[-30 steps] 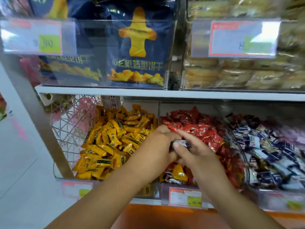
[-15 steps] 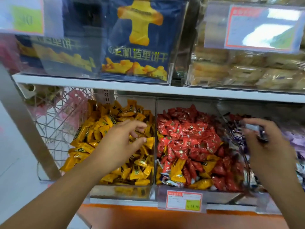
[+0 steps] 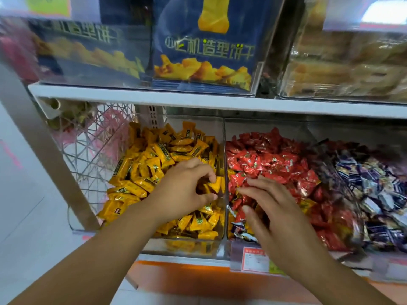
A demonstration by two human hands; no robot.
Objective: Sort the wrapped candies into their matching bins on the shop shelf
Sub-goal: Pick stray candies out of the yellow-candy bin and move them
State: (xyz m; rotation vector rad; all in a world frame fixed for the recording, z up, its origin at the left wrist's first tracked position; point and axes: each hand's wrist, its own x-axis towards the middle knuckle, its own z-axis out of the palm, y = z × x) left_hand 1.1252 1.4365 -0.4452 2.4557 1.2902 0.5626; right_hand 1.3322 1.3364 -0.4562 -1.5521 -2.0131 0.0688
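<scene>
Shows left hand (image 3: 185, 190) over yellow candies (image 3: 154, 164), fingers curled beside one wrapper (image 3: 217, 183), grip unclear; right hand (image 3: 275, 216) at its 3 o'clock, fingers spread flat on glossy red candies (image 3: 275, 159), yellow stray (image 3: 306, 204) among them.

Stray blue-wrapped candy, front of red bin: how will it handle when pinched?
Probably light: the blue-wrapped candy is small beside the right hand. Glossy wrapper, so likely slippery. Loose among red candies, so pushing likely shifts neighbours.
</scene>
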